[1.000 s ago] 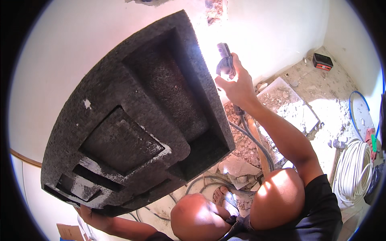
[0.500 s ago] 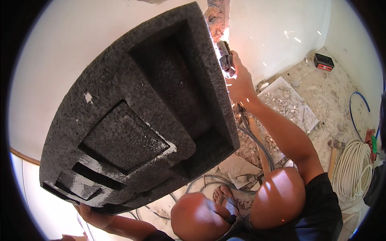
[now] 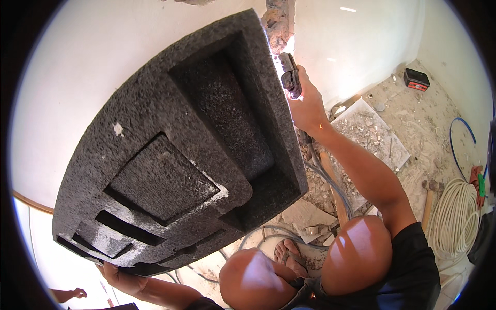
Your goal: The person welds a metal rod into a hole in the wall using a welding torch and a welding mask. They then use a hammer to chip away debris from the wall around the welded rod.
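My left hand (image 3: 120,279) is closed round the lower-left edge of a large black moulded foam block (image 3: 150,183), its fingers partly hidden behind it. The block is tilted in front of the wall and has recesses and pale scuffs. Beyond its right edge, my right hand (image 3: 308,106) grips a dark hand-held tool (image 3: 290,77) with a metal head, close to a broken strip of wall (image 3: 279,26). Bright light edges the foam there, and a few spark streaks fly off. The foam hides the tool's working side, so its exact kind is unclear.
Rubble (image 3: 367,129) and a pale slab (image 3: 305,219) lie by my feet, with dark cables (image 3: 330,181) running past. To the right are a hammer (image 3: 429,199), a coil of white cable (image 3: 454,222) and a black-and-red box (image 3: 416,79). Another person's hand (image 3: 77,293) shows at lower left.
The glow beside the tool has dimmed and fewer sparks fly. The foam block has shifted slightly right and down on its left side. Another person's hand has come in at lower left.
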A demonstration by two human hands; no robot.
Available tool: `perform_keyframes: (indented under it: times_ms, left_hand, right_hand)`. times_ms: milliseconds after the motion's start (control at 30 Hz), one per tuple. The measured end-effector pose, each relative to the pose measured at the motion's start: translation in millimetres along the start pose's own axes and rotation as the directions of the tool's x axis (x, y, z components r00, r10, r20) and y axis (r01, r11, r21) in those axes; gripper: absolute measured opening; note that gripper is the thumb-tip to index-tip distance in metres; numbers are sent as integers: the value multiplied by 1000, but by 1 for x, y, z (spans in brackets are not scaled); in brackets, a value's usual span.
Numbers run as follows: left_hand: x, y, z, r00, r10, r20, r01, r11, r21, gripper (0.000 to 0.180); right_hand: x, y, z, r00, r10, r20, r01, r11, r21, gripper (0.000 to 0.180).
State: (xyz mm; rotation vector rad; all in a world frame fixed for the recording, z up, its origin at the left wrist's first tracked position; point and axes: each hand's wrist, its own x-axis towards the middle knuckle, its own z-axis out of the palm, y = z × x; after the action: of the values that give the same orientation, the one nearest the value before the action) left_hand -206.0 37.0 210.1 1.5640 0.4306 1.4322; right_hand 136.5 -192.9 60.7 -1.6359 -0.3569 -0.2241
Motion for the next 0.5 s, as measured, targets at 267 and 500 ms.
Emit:
perform_keyframes:
  times_ms: [267, 500]
  left_hand:
    - [0, 0, -2, 999, -8, -32, 9, 1000, 18, 50]
    - [-3, -3, 8, 999, -2, -43, 2, 1000, -6, 57]
  right_hand:
    - [2, -1, -2, 1000, -11, -12, 11, 1000, 10, 49]
    - [2, 22, 7, 988, -147, -42, 138, 977, -163, 61]
